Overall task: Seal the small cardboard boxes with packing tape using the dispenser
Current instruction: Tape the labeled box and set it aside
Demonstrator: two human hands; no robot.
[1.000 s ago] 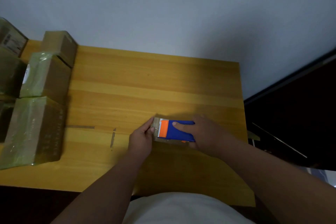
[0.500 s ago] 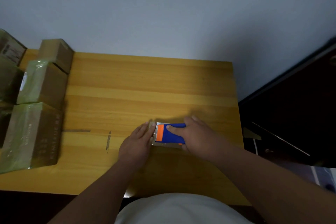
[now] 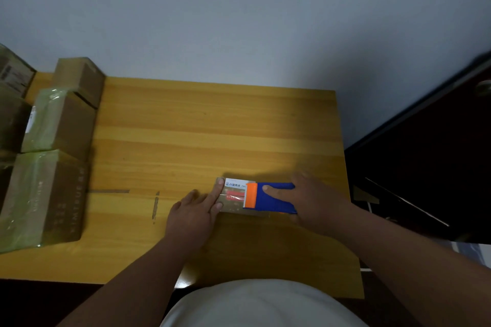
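A small flat cardboard box (image 3: 235, 195) with a white and red label lies on the wooden table (image 3: 202, 127), right of centre near the front. My right hand (image 3: 316, 202) grips the blue and orange tape dispenser (image 3: 268, 198) on top of the box's right part, index finger laid along its top. My left hand (image 3: 192, 214) presses straight fingers onto the box's left end. The right half of the box is hidden under the dispenser.
Several taped cardboard boxes (image 3: 50, 175) stand stacked along the table's left side. Two short strips of tape (image 3: 155, 204) stick to the tabletop left of my hands. A dark door or cabinet (image 3: 430, 156) borders the table on the right; a pale wall lies behind.
The dispenser has slid to the right along the box, uncovering the label. My left fingers now lie flat on the box's left end instead of pinching it.
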